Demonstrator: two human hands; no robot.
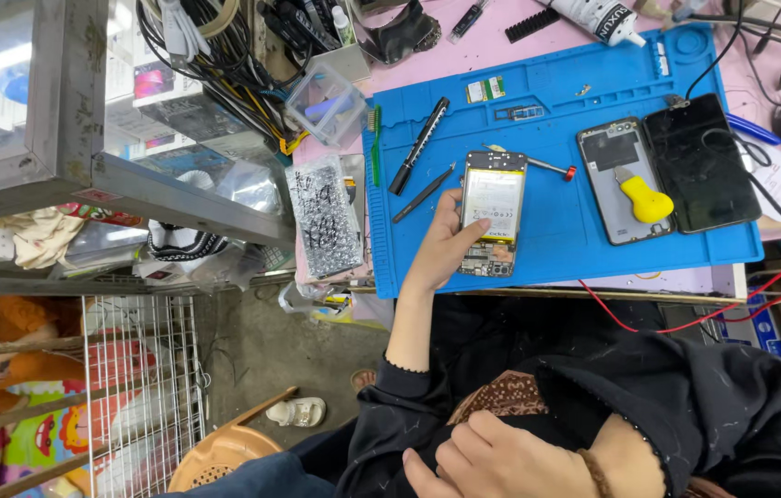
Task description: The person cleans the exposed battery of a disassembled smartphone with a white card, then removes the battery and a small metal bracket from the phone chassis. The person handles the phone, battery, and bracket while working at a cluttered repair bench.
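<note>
**Left hand on the opened phone, right hand back in the lap**

The opened smartphone with its back cover off, white battery and green circuit board exposed [493, 213], lies on the blue silicone repair mat [556, 235], near the mat's front edge. Its long axis runs away from the person, top end far, bottom end near.

The left hand [446, 244] comes at it from the near-left side, forearm stretched out over the bench edge. The fingers curl around the phone's left edge while the thumb lies across the lower part of the battery, so the phone is gripped between thumb and fingers. Whether it rests flat on the mat or is lifted a little cannot be told.

The right hand [492, 456] sits well apart from the phone, low against the dark clothing, fingers loosely curled and holding nothing that shows. The left hand is the nearer 1 by far.

Just left of the phone lie 2 slim black tools [421, 166]; a thin metal screwdriver with a red end [543, 166] lies beside its top right corner. A second phone body with a yellow pick on it [626, 184] sits further right.
</note>
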